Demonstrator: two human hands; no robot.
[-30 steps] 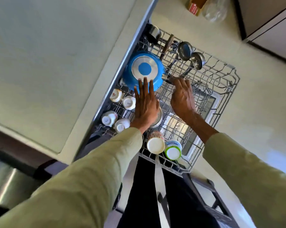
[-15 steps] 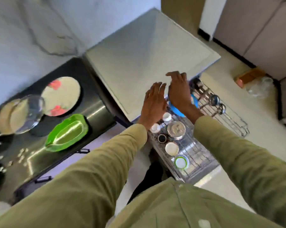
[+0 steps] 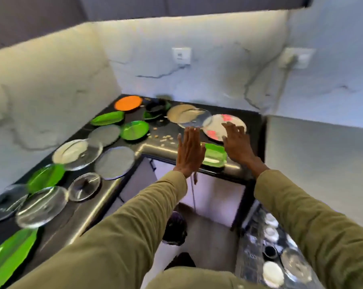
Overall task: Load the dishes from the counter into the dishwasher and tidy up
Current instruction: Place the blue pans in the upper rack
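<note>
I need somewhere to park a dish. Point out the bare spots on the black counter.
Bare strip of black counter by the inner corner, between the round green plate and the green leaf-shaped tray, though crumbs litter it. The left run is crowded with overlapping clear glass plates.

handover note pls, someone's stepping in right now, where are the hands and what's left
Left hand and right hand: open, empty, reaching over the black counter.
Nearest: green leaf-shaped plate at the counter edge, white plate with red pattern behind it.
Done: cups and a lid sit in the dishwasher rack, lower right.
Left: many plates on the counter, including the orange plate, plus scattered crumbs.
</note>
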